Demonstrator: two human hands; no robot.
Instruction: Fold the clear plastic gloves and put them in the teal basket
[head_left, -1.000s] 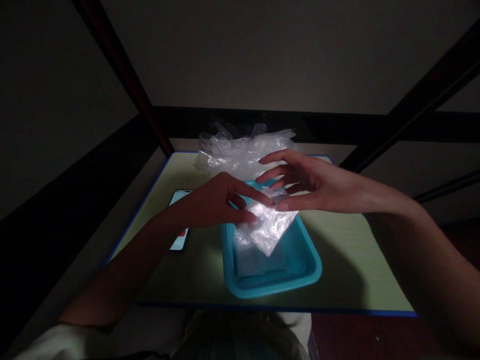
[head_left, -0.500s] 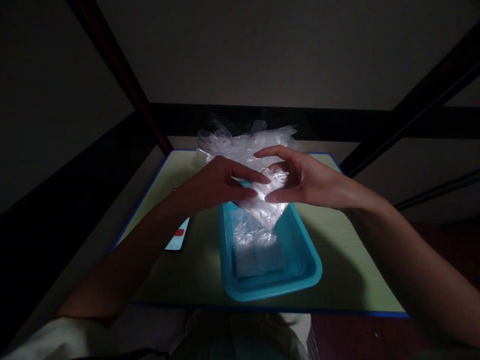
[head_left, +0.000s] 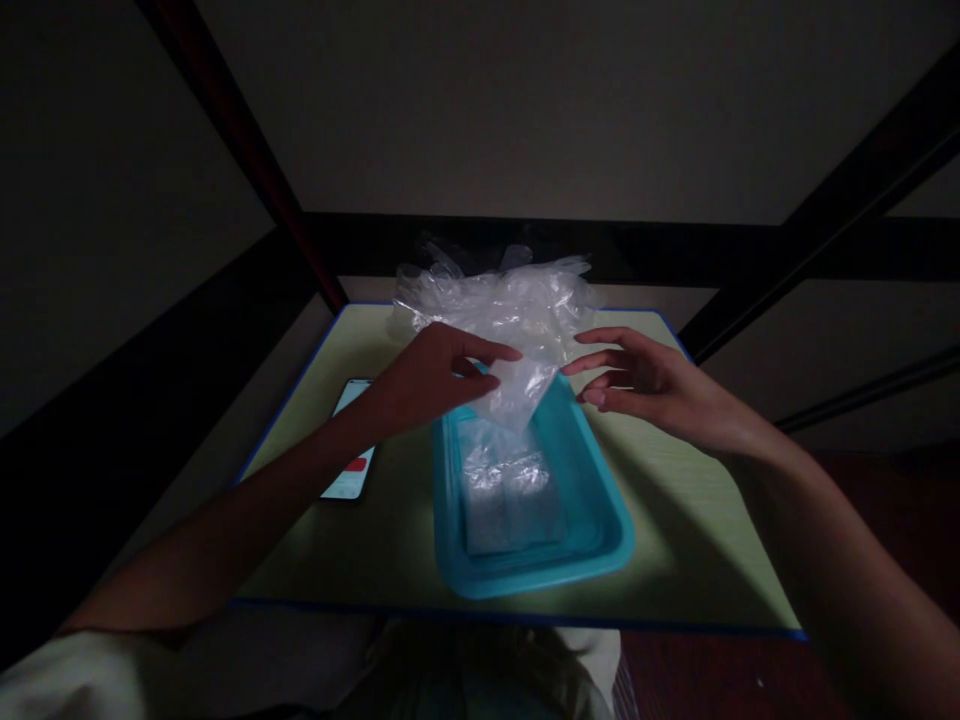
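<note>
Between the thumb and fingers of my left hand (head_left: 442, 375) is a folded clear plastic bag (head_left: 520, 392), held over the far end of a turquoise basket (head_left: 619, 520). My right hand (head_left: 645, 385) is apart from it, just right of the basket's far rim, its fingers spread and nothing in them. Inside the basket lie flat, folded clear plastic packets (head_left: 514, 500), side by side. Behind the basket is a heap of crumpled clear plastic bags (head_left: 487, 295).
A phone (head_left: 345, 485) with a lit screen lies left of the basket. Everything stands on a small pale-green table (head_left: 697, 520) with a blue edge. A wall with a dark band rises behind it.
My right hand has let go of the folded plastic bag and moved right, its fingers opening. My left hand still holds the bag, slightly lower. More of the phone shows.
</note>
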